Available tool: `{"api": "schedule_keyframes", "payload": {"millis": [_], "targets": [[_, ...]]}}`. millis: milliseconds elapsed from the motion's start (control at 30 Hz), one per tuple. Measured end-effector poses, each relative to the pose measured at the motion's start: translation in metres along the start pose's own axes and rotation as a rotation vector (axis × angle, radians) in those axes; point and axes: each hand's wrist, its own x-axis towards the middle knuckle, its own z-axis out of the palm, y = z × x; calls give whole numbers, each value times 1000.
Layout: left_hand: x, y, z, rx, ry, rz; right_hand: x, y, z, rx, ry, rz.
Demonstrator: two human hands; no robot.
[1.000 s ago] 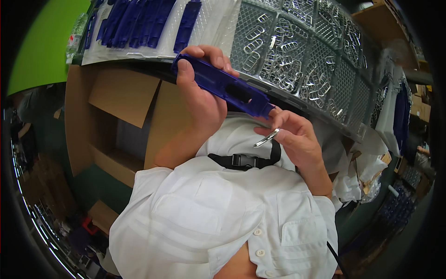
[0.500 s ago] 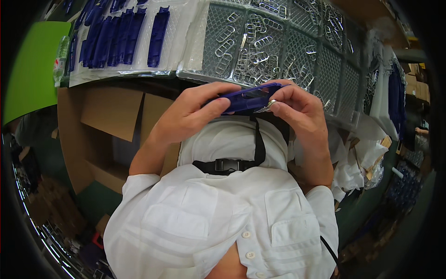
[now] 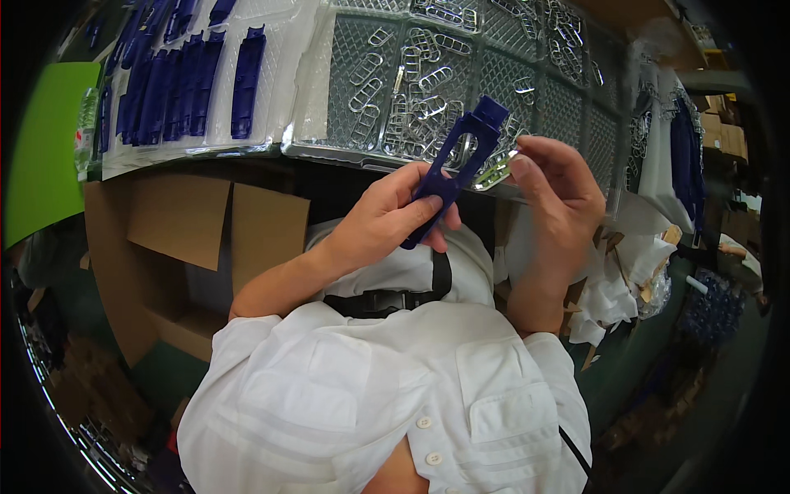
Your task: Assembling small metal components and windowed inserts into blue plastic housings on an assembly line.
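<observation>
My left hand is closed around the lower end of a dark blue plastic part, which has a long rounded slot and tilts up to the right. Its upper end stands over the clear tray. Beside it, my right hand pinches a shiny oblong metal frame between thumb and forefinger. The frame is a little apart from the blue part. Similar metal frames lie loose beyond my hands in the compartments of the clear plastic tray.
Several blue plastic parts lie on a white sheet at the far left. An opened cardboard box stands below the table edge. A clear bottle rests by a green panel. Crumpled white wrapping hangs at the right.
The blue part has turned from nearly level to steeply tilted, its slot now facing up. My right hand has moved right, away from it, with the metal frame.
</observation>
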Motion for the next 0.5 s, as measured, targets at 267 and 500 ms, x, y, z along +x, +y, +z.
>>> {"api": "schedule_keyframes", "payload": {"millis": [267,500], "targets": [[6,2,18,213,87,106,10,12,6,-496,11,-415],[7,-3,20,345,94,141,12,10,7,-605,-14,-447]]}}
